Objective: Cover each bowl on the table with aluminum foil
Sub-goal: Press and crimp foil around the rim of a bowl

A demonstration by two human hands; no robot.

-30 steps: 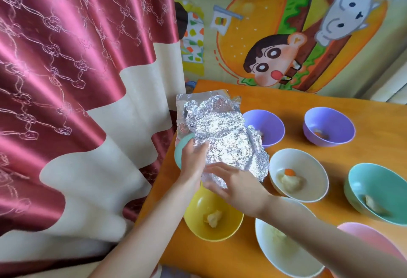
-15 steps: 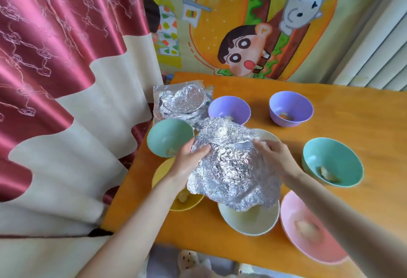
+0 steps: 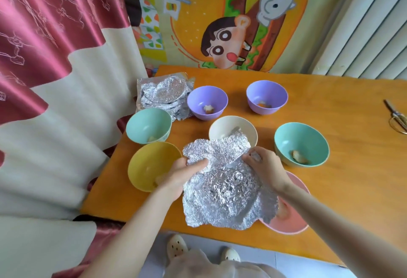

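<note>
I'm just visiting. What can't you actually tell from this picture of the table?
Head view only:
- Under the foil sheet: the sheet hides whatever lies beneath.
- Pink bowl: the sheet and the right arm cover most of it; contents blurred.
- Yellow bowl: the left hand hides part of its inside.
- Metal tool: small, at the right edge; kind unclear.
- Foil stack: sheet count unclear.
</note>
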